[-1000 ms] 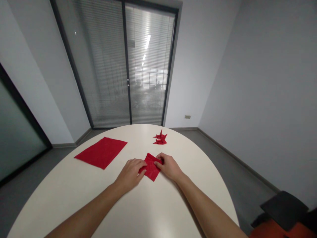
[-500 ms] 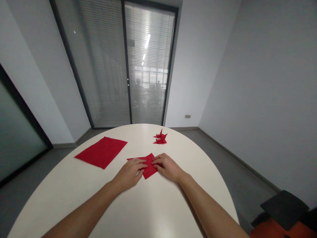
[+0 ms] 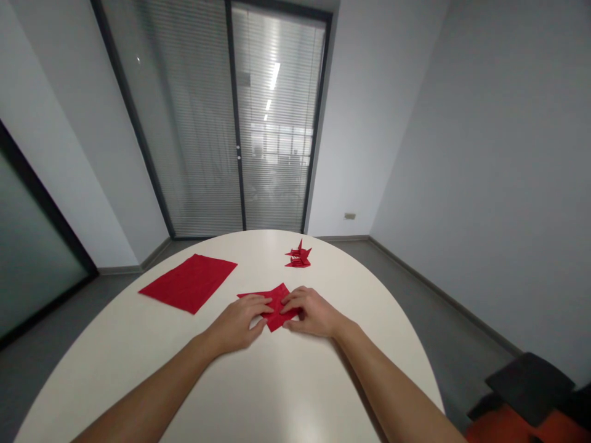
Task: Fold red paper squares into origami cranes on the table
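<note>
A small folded piece of red paper (image 3: 276, 303) lies on the table between my hands, its pointed corners showing at the left, top and bottom. My left hand (image 3: 242, 319) rests over its left part, fingers stretched flat on the paper and thumb apart near the lower edge. From the other side, my right hand (image 3: 314, 312) presses its fingertips on the right part. The right thumb is spread away from those fingers, by the paper's lower right edge. Both palms hide the paper's outer sides.
A flat red sheet (image 3: 191, 283) lies to the left on the round white table (image 3: 240, 394). Several folded red paper figures with pointed tips (image 3: 299, 255) stand toward the far edge. A black and orange object (image 3: 529, 394), perhaps a chair, is at the lower right.
My right thumb has moved off the paper's middle toward its lower right edge, spreading from the fingers. The left thumb has shifted slightly down. The sheet and figures stay put.
</note>
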Motion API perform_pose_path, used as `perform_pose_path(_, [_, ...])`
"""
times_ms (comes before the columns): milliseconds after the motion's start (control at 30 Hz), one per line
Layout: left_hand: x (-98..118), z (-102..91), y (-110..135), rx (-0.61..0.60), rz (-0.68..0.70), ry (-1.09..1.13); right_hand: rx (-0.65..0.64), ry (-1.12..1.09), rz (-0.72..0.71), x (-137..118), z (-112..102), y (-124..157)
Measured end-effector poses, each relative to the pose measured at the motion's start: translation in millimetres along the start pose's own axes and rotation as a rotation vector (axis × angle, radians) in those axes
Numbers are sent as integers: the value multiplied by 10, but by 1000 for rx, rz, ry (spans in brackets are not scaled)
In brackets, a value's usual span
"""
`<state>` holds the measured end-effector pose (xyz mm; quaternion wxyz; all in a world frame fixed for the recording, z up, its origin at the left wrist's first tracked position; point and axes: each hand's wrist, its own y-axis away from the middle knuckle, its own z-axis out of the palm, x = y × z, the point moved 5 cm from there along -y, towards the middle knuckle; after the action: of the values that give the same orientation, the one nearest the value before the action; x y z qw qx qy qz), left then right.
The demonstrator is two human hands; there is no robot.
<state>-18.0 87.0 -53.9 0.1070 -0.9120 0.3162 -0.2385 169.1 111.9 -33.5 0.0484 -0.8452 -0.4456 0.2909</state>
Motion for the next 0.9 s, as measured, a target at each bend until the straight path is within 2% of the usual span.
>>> perform_pose_path(233, [15, -17, 9, -8, 4, 9, -19, -61, -14, -54, -16, -9])
perform_pose_path(500, [20, -38, 1, 14, -60, 24, 19, -18, 106, 41, 29, -7])
perform_pose_path(900, [-73, 64, -44, 75, -169, 81, 53, -58, 178, 106, 26, 2])
